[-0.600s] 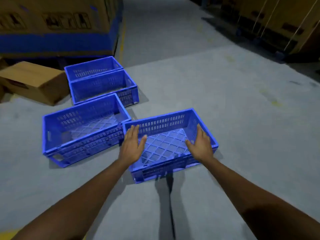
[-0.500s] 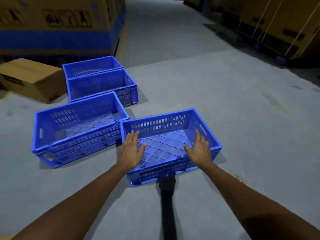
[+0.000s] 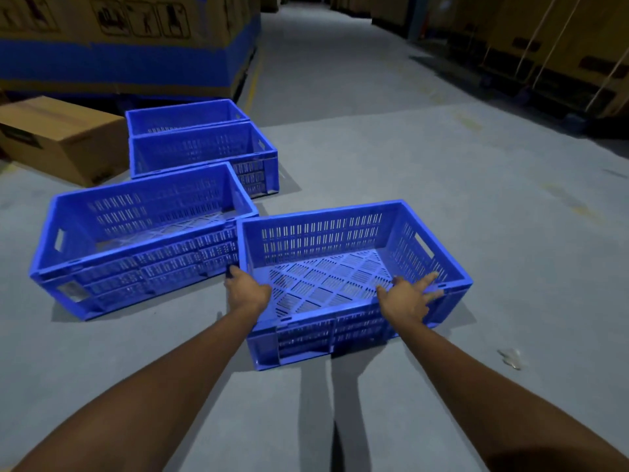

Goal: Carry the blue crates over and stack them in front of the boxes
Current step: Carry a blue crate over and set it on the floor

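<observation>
Blue crates [image 3: 136, 240] all over this warehouse floor [image 3: 408, 165], four that I can count, all open side up.

Going left to right: at the far left a loose cardboard box [image 3: 58, 137] lies on the floor. Behind it is a big stack of boxes [image 3: 129, 63] with a blue band round it.

Next is the left crate [image 3: 102, 267], empty and flat on the floor. Beyond it are the rear crate [image 3: 183, 115] and the middle crate [image 3: 204, 153], one right behind the other. The rear one is just in front of the big stack.

Then my left hand [image 3: 246, 292]. It sits on the near left corner of the near crate [image 3: 340, 267], with the fingers curled round the rim there, so it's gripping.

That near crate is empty too and sits on the floor right in front of me. Its far left corner is right up against the left crate, but I can't tell if they actually touch.

My right hand [image 3: 405, 299] is on the near rim towards the right corner. The fingers are straight and spread apart, just resting on the plastic and not wrapped round anything.

Further right a small pale scrap [image 3: 509, 357] lies on the floor, well apart from the crate. Way off at the far right, across the aisle, there's a dim row of tall boxes [image 3: 561, 46].
</observation>
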A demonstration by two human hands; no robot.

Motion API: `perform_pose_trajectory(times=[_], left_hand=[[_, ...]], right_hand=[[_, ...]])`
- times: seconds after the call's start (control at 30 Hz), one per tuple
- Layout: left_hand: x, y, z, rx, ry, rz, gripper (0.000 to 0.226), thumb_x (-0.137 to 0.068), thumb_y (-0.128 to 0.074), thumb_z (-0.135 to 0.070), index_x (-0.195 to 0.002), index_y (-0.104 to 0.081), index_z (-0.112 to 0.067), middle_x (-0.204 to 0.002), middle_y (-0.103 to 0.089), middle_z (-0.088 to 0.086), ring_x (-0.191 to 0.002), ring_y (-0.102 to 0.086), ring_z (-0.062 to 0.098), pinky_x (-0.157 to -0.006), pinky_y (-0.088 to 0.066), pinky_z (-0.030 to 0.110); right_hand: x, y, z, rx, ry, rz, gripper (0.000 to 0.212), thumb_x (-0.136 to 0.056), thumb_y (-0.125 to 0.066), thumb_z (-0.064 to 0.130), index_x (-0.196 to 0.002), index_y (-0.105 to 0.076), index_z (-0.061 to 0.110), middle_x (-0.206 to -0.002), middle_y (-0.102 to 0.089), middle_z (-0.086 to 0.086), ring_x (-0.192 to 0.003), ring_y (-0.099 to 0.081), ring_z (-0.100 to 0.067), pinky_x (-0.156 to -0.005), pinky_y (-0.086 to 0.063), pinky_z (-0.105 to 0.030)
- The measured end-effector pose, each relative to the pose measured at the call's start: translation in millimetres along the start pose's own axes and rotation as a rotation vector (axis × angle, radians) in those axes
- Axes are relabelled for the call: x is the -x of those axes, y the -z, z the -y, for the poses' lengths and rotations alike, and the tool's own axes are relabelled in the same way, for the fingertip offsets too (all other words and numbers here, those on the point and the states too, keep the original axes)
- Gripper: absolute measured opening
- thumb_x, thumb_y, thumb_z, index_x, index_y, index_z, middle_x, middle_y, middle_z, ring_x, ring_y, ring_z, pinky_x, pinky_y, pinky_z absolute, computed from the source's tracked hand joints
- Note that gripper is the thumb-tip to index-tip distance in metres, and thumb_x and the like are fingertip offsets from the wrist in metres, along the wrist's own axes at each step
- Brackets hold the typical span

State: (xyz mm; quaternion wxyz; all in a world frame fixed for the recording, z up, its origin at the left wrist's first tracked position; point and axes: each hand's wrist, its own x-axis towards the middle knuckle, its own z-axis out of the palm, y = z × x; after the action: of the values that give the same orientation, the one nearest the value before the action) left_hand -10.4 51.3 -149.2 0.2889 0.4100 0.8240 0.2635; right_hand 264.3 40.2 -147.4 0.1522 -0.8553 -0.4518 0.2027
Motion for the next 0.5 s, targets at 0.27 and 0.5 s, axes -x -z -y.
perform_pose_trajectory(times=[0.27,0.5], left_hand=[[3.1,6.7,-7.7,0.052,0.016,-0.022,0.015,-0.089,-0.06,-0.01,-0.099,-0.055,-0.001,-0.088,-0.059,0.02,-0.059,-0.052,0.028,-0.048,-0.039,0.031],[30.5,73.4,-109.8,0.216,-0.048,-0.024,0.012,-0.082,-0.06,-0.009,-0.092,-0.065,-0.004,-0.09,-0.067,0.022,-0.077,-0.064,0.038,-0.061,-0.049,0.04]], right_hand=[[-6.5,26.2,24.7,-0.461,-0.244,0.018,0.08,-0.094,-0.059,0.01,-0.154,-0.012,0.037,-0.157,0.018,-0.028,-0.085,-0.063,-0.043,-0.069,-0.055,-0.042],[11.9,130.8,52.3,-0.58,-0.321,-0.04,0.076,-0.095,-0.057,0.01,-0.154,-0.017,0.037,-0.159,0.014,-0.025,-0.09,-0.064,-0.045,-0.069,-0.053,-0.039]])
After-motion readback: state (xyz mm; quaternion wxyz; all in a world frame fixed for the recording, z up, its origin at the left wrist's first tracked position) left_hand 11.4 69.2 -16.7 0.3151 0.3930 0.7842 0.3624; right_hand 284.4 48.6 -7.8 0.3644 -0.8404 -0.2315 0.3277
